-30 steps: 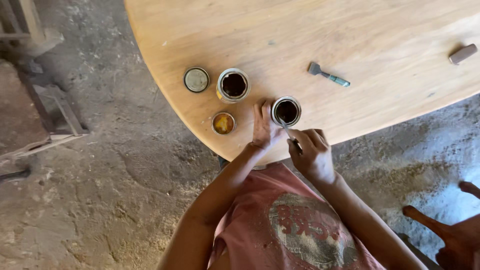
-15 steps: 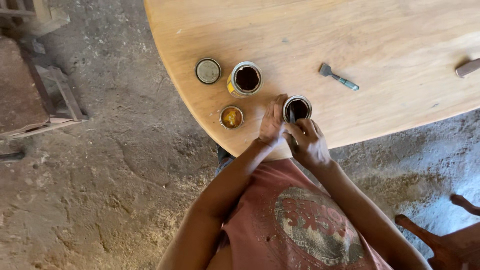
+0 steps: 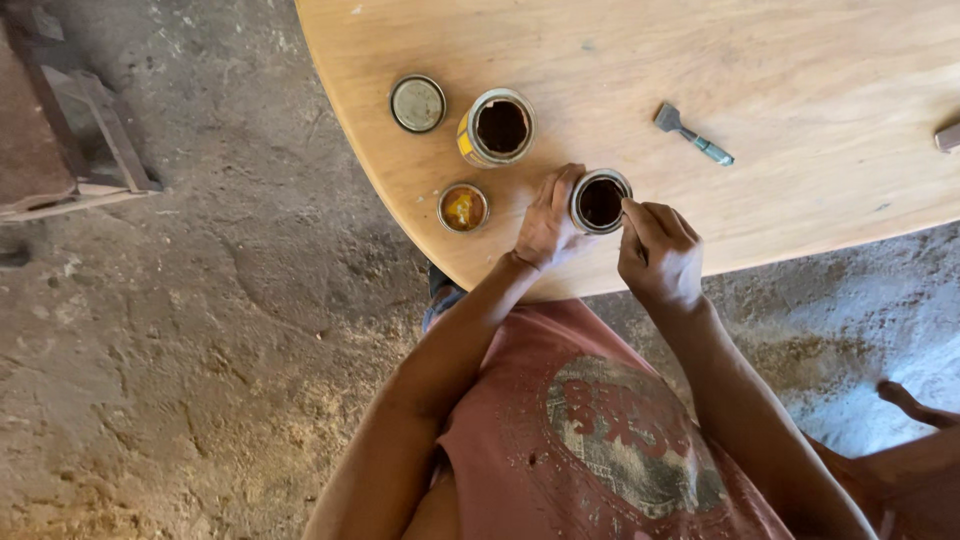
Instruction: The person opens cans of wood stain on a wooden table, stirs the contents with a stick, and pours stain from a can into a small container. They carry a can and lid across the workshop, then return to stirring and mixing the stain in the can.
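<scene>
- While the small open tin (image 3: 600,201) stood near the edge of the round wooden tabletop (image 3: 800,60), it was steadied by the left hand (image 3: 546,226), whose fingers were curved against the tin's left wall.
- Dark liquid was seen inside the tin, which stood upright.
- At the tin's right rim, the right hand (image 3: 660,255) was held with its fingers pinched together; whether something thin was gripped between them could not be told.
- Just left of the left hand, a low round lid (image 3: 463,207) with yellow-orange residue was seen lying on the wood, close to but apart from the knuckles.
- Beyond the held tin and slightly left, a larger open can (image 3: 499,127) with a yellow side and dark contents was placed upright, apart from both hands.
- Farther left of that can, a flat grey lid (image 3: 418,103) was laid on the table.
- Well to the right of the grip, a small brush with a greenish handle (image 3: 693,134) was left lying on the wood, untouched.
- Below the hands, a faded red shirt (image 3: 600,440) was seen, with a rough earthen floor (image 3: 180,350) around the table.
</scene>
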`<state>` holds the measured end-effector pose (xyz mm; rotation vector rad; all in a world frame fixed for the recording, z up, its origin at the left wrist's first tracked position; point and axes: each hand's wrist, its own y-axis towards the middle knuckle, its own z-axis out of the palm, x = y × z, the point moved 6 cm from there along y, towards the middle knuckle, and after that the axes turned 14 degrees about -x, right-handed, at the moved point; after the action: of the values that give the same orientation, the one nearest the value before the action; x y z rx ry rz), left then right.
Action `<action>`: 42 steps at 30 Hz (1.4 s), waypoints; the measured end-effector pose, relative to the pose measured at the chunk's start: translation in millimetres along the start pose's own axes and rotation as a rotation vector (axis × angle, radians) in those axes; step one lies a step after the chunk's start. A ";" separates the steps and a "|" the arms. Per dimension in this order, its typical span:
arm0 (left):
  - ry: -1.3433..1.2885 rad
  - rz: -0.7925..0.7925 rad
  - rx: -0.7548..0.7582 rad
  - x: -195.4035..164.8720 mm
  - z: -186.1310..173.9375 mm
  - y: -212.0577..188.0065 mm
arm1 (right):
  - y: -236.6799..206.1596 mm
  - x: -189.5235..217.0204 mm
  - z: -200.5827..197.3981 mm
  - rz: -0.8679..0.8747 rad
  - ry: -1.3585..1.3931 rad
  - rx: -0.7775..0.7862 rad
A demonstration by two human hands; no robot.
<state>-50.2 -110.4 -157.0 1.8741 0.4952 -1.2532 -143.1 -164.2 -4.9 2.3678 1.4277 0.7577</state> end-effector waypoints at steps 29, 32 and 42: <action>-0.009 0.058 0.011 3.8 -1.5 3.8 | -0.5 20.1 -1.0 -0.327 -0.145 0.126; -0.018 0.051 0.034 3.9 0.1 1.6 | 6.8 12.2 22.4 -0.217 -0.228 0.218; 0.008 0.013 0.064 5.4 2.5 6.3 | 13.9 16.6 -10.6 -0.215 0.009 0.102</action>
<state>-45.0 -116.7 -159.8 1.9333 0.4513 -1.2665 -132.6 -156.6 15.4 2.2361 1.7281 0.6544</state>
